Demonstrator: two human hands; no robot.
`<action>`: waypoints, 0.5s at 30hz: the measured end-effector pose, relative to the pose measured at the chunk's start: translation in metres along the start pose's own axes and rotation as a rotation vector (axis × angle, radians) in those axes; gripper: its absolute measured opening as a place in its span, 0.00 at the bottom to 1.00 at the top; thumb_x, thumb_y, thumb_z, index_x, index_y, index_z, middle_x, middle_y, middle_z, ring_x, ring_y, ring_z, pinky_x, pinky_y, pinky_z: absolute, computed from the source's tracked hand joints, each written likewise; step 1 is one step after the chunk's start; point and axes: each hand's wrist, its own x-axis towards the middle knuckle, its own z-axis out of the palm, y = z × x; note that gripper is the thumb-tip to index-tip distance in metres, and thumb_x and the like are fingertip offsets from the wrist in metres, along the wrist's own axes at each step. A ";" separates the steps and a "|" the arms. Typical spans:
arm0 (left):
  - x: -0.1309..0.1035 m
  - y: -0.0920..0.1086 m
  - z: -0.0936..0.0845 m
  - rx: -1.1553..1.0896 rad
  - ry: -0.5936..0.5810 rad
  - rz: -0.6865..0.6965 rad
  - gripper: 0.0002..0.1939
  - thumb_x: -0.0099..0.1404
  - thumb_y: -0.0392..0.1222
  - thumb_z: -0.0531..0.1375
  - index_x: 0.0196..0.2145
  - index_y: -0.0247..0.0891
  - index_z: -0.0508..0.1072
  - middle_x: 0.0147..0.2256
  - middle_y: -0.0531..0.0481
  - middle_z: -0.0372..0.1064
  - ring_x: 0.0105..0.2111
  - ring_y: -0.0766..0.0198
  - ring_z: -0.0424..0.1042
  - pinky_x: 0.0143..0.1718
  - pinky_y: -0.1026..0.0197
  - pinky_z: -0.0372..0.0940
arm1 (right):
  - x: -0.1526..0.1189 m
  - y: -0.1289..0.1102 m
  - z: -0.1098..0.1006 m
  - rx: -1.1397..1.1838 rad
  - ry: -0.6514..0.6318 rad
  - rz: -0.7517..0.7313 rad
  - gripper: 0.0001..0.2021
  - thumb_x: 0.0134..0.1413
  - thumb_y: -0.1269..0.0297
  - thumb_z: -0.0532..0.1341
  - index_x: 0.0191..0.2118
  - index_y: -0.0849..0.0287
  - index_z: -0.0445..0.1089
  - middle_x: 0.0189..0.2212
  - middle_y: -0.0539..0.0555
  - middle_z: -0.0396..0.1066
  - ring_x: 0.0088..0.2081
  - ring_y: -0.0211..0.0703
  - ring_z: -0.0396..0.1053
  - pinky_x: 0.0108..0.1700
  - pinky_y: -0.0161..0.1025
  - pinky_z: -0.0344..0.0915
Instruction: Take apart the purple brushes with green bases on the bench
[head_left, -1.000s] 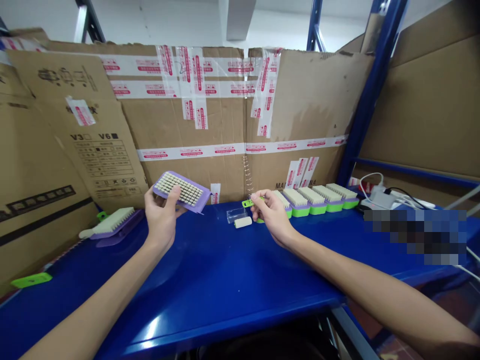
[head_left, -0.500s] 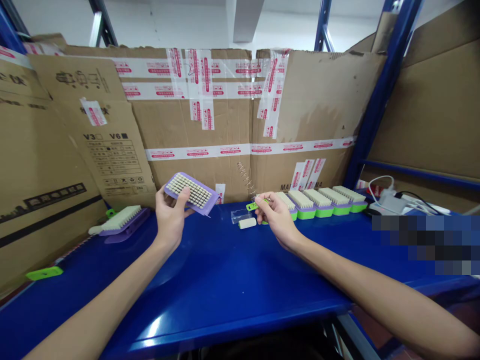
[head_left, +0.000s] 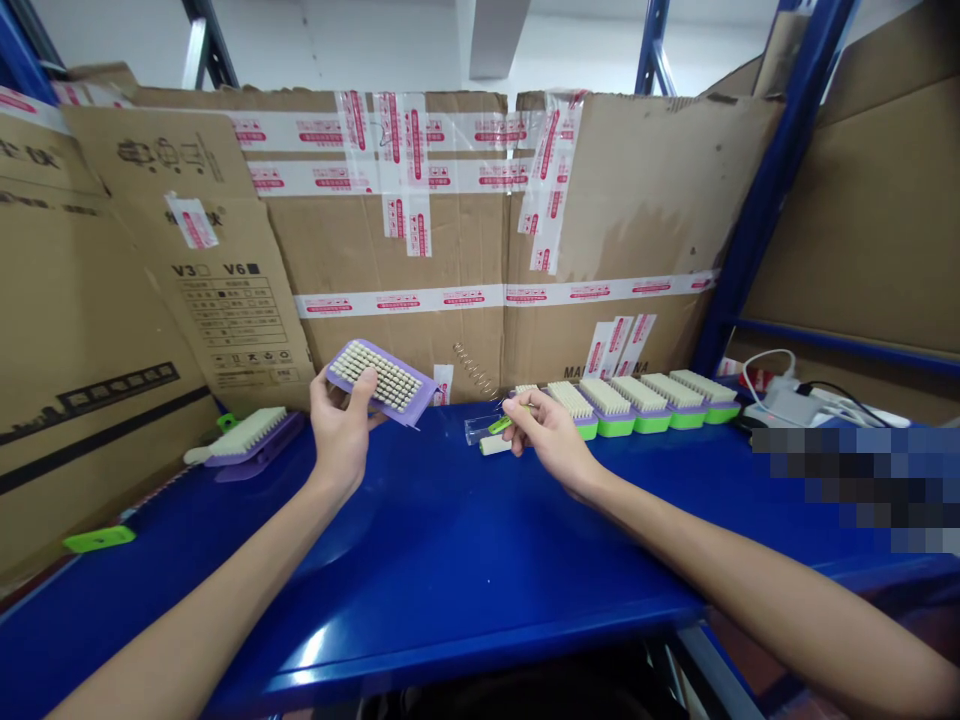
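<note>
A purple brush head (head_left: 382,383) with pale bristles is gripped in my left hand (head_left: 341,425), its bristles turned toward me and my thumb lying over them. My right hand (head_left: 544,425) pinches a small green piece (head_left: 501,424), and a thin coiled spring (head_left: 474,368) rises up and to the left from those fingers. Just left of that hand, a clear plastic piece (head_left: 474,431) and a pale roller (head_left: 493,445) lie on the blue table (head_left: 420,560). The two hands are apart.
Several green and purple brushes (head_left: 634,402) stand in a row at the back right. A purple brush (head_left: 251,440) and a green piece (head_left: 100,540) lie at the left. Cables and a white adapter (head_left: 784,400) sit far right. A cardboard wall (head_left: 390,240) closes the back.
The spring now leans further left and the green piece has tilted, its outer end lower. My right hand has shifted slightly. My left hand still holds the purple brush head.
</note>
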 end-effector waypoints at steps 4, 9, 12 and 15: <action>-0.002 -0.001 0.000 0.018 -0.028 0.007 0.29 0.62 0.54 0.75 0.54 0.46 0.70 0.56 0.42 0.74 0.54 0.50 0.78 0.48 0.46 0.82 | -0.001 0.003 0.001 -0.098 -0.113 0.046 0.25 0.60 0.36 0.68 0.33 0.54 0.65 0.22 0.47 0.75 0.20 0.35 0.63 0.25 0.34 0.59; -0.003 0.000 0.001 0.015 -0.023 0.009 0.30 0.61 0.53 0.75 0.55 0.46 0.68 0.56 0.42 0.74 0.57 0.49 0.76 0.47 0.47 0.82 | -0.004 0.011 0.002 -0.244 -0.210 0.124 0.23 0.64 0.38 0.66 0.32 0.53 0.63 0.18 0.46 0.72 0.17 0.34 0.58 0.21 0.34 0.53; -0.004 0.000 0.001 0.022 -0.031 0.016 0.29 0.62 0.53 0.75 0.55 0.47 0.69 0.56 0.42 0.74 0.57 0.49 0.76 0.46 0.48 0.82 | -0.007 0.016 0.000 -0.371 -0.307 0.148 0.21 0.66 0.42 0.65 0.31 0.54 0.65 0.17 0.46 0.71 0.18 0.36 0.60 0.23 0.34 0.55; -0.005 -0.001 0.001 0.035 -0.049 0.026 0.28 0.62 0.53 0.74 0.54 0.47 0.69 0.57 0.42 0.74 0.56 0.49 0.77 0.46 0.49 0.82 | -0.009 0.017 -0.002 -0.525 -0.386 0.161 0.19 0.66 0.47 0.65 0.30 0.54 0.65 0.16 0.46 0.71 0.19 0.37 0.63 0.24 0.34 0.55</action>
